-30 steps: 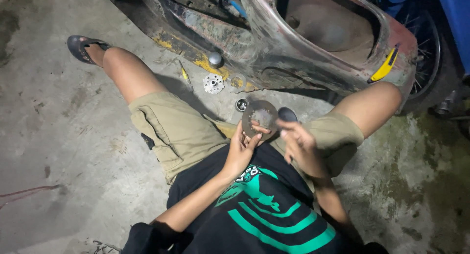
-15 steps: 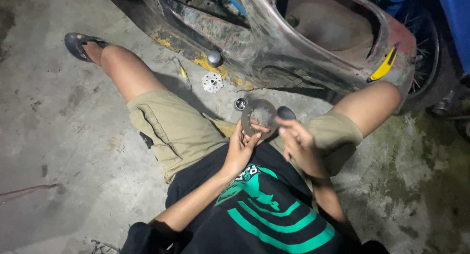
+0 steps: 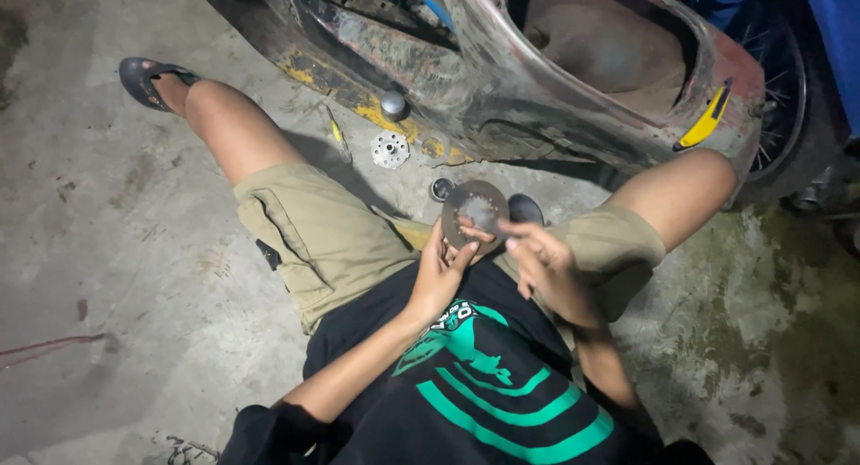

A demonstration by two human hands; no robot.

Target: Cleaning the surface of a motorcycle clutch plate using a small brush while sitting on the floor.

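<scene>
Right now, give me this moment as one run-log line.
left hand: holds round metal disc | right hand: fingertips on disc centre | floor: toothed hub, screwdriver | scooter body ahead

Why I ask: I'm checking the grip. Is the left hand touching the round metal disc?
Touching. The head view shows the left hand with its fingers wrapped onto the lower edge of the round metal disc, holding it up above the lap.

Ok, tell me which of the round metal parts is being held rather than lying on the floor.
The dark flat disc, gripped between the left hand and the right hand above the lap. The pale toothed hub and small ring lie on the concrete.
</scene>
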